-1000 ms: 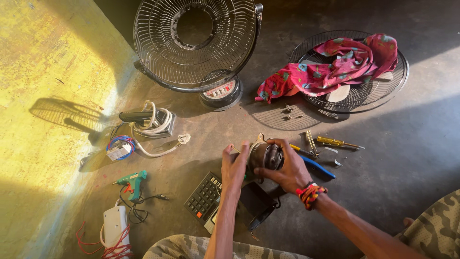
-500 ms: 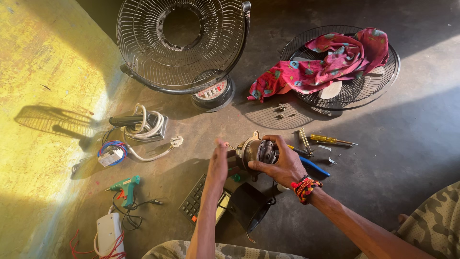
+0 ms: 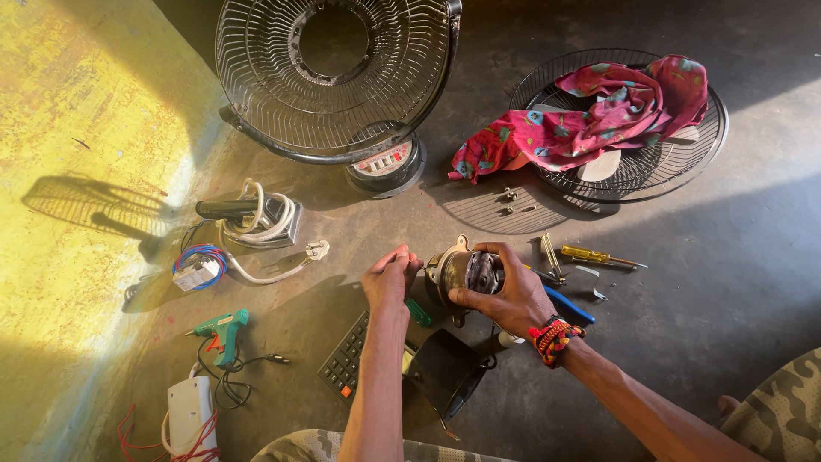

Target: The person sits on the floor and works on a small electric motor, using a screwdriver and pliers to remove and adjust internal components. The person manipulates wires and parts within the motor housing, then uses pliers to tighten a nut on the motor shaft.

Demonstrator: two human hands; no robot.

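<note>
Partly hidden: right hand (image 3: 506,295) grips fan motor (image 3: 462,269); left hand (image 3: 389,278) pinches something unseen.

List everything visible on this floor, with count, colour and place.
round metal fan motor: 1, silver, centre, held in the right hand
wire fan guard on its base: 1, grey, top centre
flat wire fan grille: 1, dark, top right
patterned cloth: 1, pink, on the grille
yellow-handled screwdriver: 1, right of the motor
glue gun: 1, green, lower left
calculator: 1, black, under the left forearm
coiled cable with plug: 1, white, left
small wire bundle: 1, blue and red, left
left hand: fingertips pinched beside the motor
right hand: grips the motor; beaded wristband
</note>
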